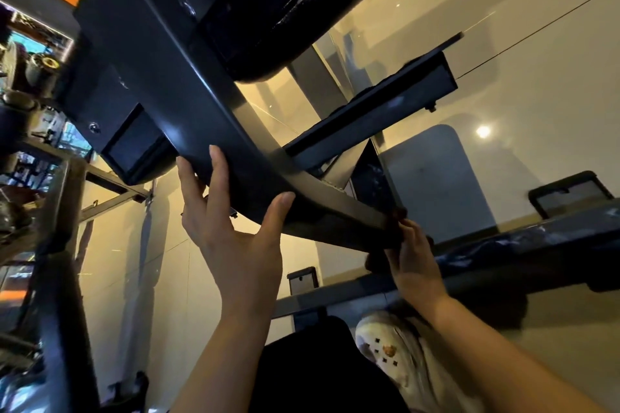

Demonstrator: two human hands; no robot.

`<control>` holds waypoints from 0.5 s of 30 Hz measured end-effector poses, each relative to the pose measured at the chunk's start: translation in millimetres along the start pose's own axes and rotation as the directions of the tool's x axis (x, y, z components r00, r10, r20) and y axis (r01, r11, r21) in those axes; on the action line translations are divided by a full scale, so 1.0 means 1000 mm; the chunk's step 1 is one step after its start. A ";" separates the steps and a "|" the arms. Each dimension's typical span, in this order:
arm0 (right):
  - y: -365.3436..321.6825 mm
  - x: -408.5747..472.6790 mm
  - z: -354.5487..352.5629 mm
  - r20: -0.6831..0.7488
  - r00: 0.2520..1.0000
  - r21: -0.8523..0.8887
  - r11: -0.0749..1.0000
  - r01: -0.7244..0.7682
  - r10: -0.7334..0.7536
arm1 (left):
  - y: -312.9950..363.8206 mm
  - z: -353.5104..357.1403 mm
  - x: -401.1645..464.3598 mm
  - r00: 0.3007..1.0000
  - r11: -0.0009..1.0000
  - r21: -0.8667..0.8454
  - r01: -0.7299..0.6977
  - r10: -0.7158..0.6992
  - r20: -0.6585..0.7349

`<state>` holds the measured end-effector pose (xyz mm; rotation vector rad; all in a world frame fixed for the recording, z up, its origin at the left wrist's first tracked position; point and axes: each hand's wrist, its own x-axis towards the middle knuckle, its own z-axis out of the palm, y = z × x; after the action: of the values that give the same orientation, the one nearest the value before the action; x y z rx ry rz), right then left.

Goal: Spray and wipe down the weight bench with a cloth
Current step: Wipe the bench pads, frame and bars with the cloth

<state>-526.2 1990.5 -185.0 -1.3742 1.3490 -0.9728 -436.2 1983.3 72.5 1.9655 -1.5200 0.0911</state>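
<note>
I see the weight bench from low down, its black padded seat (285, 10) at the top and a dark curved steel frame beam (208, 104) running down to the right. My left hand (235, 228) clasps this beam, fingers behind it and thumb on the near face. Lower on the same beam, my right hand (414, 261) grips a dark cloth (396, 216) pressed against the beam's end. No spray bottle is in view.
A black cross bar (369, 114) and a long base rail (536, 245) of the bench cross behind the beam. Glossy beige floor tiles (503, 43) lie all around. My white clog (385, 345) and dark trouser leg are at the bottom. Gym equipment (30, 77) stands at the left.
</note>
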 end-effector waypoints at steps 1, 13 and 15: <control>0.002 -0.001 -0.003 0.040 0.999 0.003 0.999 -0.032 0.032 | 0.000 0.000 0.000 1.000 1.000 -0.005 -0.001 0.001 0.002; -0.132 0.011 0.023 -0.480 0.797 0.167 0.854 0.493 -0.366 | -0.004 0.000 -0.001 1.000 1.000 -0.014 -0.009 0.009 -0.003; -0.093 0.008 0.028 -0.431 0.845 0.165 0.893 0.418 -0.316 | -0.004 0.002 -0.001 1.000 1.000 -0.026 -0.016 0.016 -0.007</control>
<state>-475.6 1980.0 -102.5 -1.3070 1.2028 -1.7023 -433.3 1984.2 68.7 1.9316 -1.5251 0.0842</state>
